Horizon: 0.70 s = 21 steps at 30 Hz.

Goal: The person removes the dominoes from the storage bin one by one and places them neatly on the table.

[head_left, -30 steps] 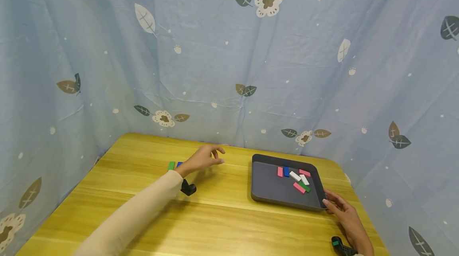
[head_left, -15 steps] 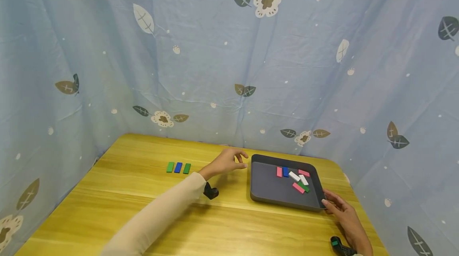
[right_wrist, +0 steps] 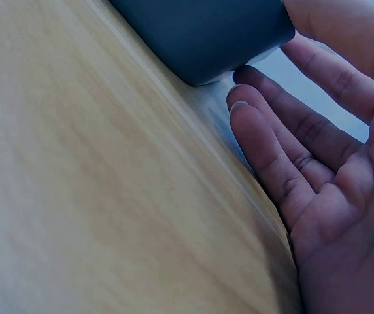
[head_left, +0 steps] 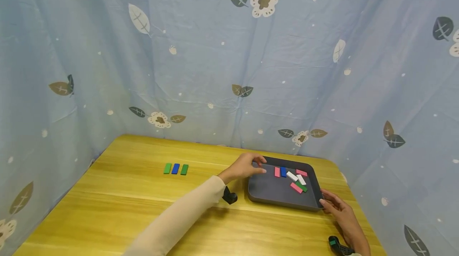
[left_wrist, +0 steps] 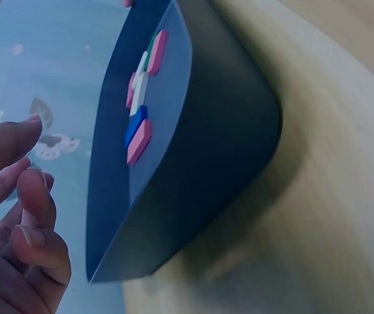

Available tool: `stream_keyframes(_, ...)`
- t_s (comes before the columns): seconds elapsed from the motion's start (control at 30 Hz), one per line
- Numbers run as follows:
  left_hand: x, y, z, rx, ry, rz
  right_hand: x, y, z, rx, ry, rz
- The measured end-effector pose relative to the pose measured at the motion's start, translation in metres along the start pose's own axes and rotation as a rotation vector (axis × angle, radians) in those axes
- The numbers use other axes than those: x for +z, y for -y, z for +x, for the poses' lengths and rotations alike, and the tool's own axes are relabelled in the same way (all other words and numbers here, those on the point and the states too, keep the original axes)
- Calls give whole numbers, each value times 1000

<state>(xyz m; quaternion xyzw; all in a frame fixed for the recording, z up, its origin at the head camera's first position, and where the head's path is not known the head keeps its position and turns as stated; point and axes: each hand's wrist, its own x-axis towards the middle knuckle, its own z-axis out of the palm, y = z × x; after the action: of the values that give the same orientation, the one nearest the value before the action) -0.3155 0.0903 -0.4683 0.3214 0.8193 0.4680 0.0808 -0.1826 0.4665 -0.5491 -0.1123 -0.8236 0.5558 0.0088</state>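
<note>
Your left hand (head_left: 245, 165): fingers loosely bent, empty, over the tray's (head_left: 265, 188) left rim | your right hand (head_left: 340, 211): fingers pinching its near-right corner | blocks (head_left: 292, 176) loose inside it; three more blocks (head_left: 175, 169) left of it | risk: tugging that corner could jostle them; dipping early could knock the rim

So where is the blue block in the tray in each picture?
Head: the blue block is right of centre in the tray, just right of a pink block.
Left wrist: the blue block is left of centre, just above that pink block.
Right wrist: not in it; part of the tray shows at the top.
Shared landmark: the dark tray, in all three.
</note>
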Motion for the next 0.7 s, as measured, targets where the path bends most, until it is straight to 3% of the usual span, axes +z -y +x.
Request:
stream_keyframes(0.37,35,-8,21,-32,13,-77,-2,0,-1,12,-6,11)
stream_keyframes(0.7,61,-6,39,-86,0,-127,1,0,1,5,-17,16)
